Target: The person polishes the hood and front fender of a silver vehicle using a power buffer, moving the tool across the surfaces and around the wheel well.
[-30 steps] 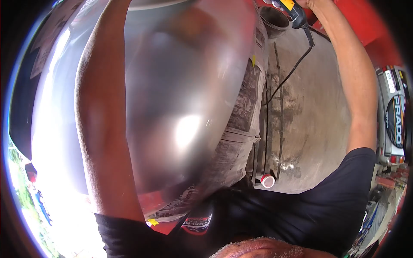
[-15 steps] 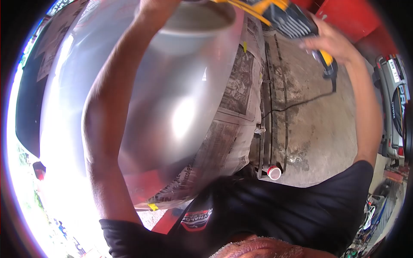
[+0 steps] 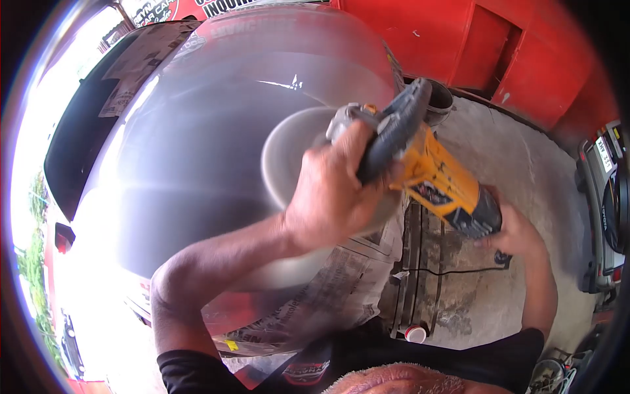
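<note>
1. The left hand [image 3: 331, 197] is clenched around the grey front handle of the yellow polisher [image 3: 433, 177].
2. The right hand [image 3: 515, 230] grips the polisher's rear end.
3. Its round pad [image 3: 289, 157] presses on the glossy car panel [image 3: 197, 131].
4. Newspaper masking [image 3: 341, 276] lines the panel's edge.

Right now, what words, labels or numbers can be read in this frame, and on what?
"INQUIR": white letters, cut off, on the red sign at the top edge.
Newspaper masking the car panel: print too blurred.
Label on the yellow polisher: unreadable.
Shirt logo: blurred.
Plate on the parked vehicle: too small.
</note>
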A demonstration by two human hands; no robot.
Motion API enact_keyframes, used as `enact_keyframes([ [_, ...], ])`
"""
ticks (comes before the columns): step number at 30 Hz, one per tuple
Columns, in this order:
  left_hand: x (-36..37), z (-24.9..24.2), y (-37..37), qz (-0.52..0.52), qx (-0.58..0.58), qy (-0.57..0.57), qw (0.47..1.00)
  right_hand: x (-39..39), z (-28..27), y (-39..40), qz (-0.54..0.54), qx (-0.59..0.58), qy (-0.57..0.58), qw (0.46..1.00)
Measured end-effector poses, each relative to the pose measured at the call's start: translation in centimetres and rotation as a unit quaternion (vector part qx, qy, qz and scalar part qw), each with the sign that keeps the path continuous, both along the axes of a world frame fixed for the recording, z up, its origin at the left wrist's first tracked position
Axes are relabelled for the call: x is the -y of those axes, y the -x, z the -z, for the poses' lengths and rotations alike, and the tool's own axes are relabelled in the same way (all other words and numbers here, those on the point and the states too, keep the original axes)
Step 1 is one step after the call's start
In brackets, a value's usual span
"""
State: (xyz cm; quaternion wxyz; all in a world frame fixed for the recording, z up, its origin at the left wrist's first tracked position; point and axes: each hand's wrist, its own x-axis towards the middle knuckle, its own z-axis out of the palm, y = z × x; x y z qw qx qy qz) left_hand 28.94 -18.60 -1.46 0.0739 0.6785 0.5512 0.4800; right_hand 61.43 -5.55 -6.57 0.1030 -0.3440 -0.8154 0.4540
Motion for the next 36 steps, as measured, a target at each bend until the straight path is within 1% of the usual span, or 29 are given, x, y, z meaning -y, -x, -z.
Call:
enact_keyframes([
  [1, -1.5, 0.0, 0.5, -0.022, -0.047, -0.031, 0.998, -1.2, 0.4, 0.0, -0.003, -0.016, 0.010, 1.000],
  [3, -4.8, -0.3, 1.1, -0.076, -0.042, -0.030, 0.996, -4.2, 1.1, 0.3, -0.006, -0.046, 0.036, 0.998],
  [5, -8.4, -0.7, 2.5, -0.089, -0.003, 0.012, 0.996, -6.5, 0.3, 2.2, -0.022, -0.071, 0.001, 0.997],
  [6, -10.8, -0.2, 3.5, -0.084, -0.001, -0.039, 0.996, -8.4, 0.8, 2.8, -0.011, -0.069, 0.021, 0.997],
  [7, -13.2, -0.1, 4.4, -0.109, -0.040, -0.075, 0.990, -9.9, 1.2, 3.7, 0.002, -0.088, 0.012, 0.996],
  [8, -17.8, 0.2, 6.6, -0.107, -0.043, -0.100, 0.988, -12.0, 0.7, 5.3, 0.046, -0.089, 0.063, 0.993],
  [9, -20.3, 0.9, 7.7, -0.099, -0.055, -0.175, 0.978, -13.3, 0.6, 6.5, 0.039, -0.076, 0.025, 0.996],
  [10, -21.3, -0.4, 7.9, -0.115, -0.005, -0.084, 0.990, -14.4, 0.4, 7.6, 0.026, -0.081, 0.031, 0.996],
  [11, -22.7, -0.5, 8.6, -0.079, 0.066, -0.071, 0.992, -15.6, 0.9, 8.8, 0.012, -0.108, 0.009, 0.994],
  [12, -25.9, 0.6, 11.1, -0.148, -0.016, -0.097, 0.984, -16.7, 1.5, 9.8, 0.031, -0.094, -0.015, 0.995],
  [14, -28.6, 0.6, 12.8, -0.120, -0.001, -0.163, 0.979, -17.1, 0.6, 11.6, 0.026, -0.053, -0.001, 0.998],
  [15, -29.1, 0.6, 13.3, -0.107, 0.011, -0.168, 0.980, -17.2, 0.6, 12.1, 0.042, -0.039, -0.007, 0.998],
  [16, -29.1, 0.5, 13.1, -0.095, 0.023, -0.173, 0.980, -17.3, 0.8, 12.2, 0.057, -0.025, -0.013, 0.998],
  [18, -28.7, 0.7, 12.4, -0.087, 0.007, -0.157, 0.984, -17.0, 1.2, 11.1, 0.051, -0.049, -0.001, 0.998],
  [19, -27.8, 0.7, 11.7, -0.085, 0.000, -0.148, 0.985, -16.6, 1.5, 10.4, 0.046, -0.060, 0.007, 0.997],
  [22, -23.3, 0.3, 7.7, -0.088, -0.019, -0.100, 0.991, -13.8, 4.3, 7.4, 0.075, -0.122, 0.034, 0.989],
  [24, -18.7, 0.9, 4.9, -0.087, -0.039, -0.077, 0.993, -10.8, 3.9, 5.1, 0.074, -0.063, 0.105, 0.990],
  [26, -13.8, 1.0, 2.1, -0.082, -0.061, -0.058, 0.993, -7.2, 4.9, 2.7, 0.111, -0.048, 0.051, 0.991],
  [28, -8.9, 1.1, -0.1, -0.019, -0.065, -0.027, 0.997, -4.6, 6.8, -0.4, 0.069, -0.039, -0.003, 0.997],
  [30, -5.7, 2.4, -1.9, 0.023, -0.074, -0.042, 0.996, -1.5, 7.6, -2.4, 0.048, -0.106, 0.099, 0.988],
  [32, -2.3, 3.0, -4.1, 0.073, 0.004, 0.005, 0.997, 1.1, 8.3, -4.4, 0.048, -0.057, 0.109, 0.991],
  [34, 0.2, 3.1, -5.0, 0.102, -0.007, 0.094, 0.990, 3.4, 8.8, -5.7, 0.080, -0.037, 0.147, 0.985],
  [36, 0.2, 2.9, -5.6, 0.123, -0.014, 0.103, 0.987, 4.3, 9.0, -6.5, 0.104, -0.033, 0.170, 0.979],
])
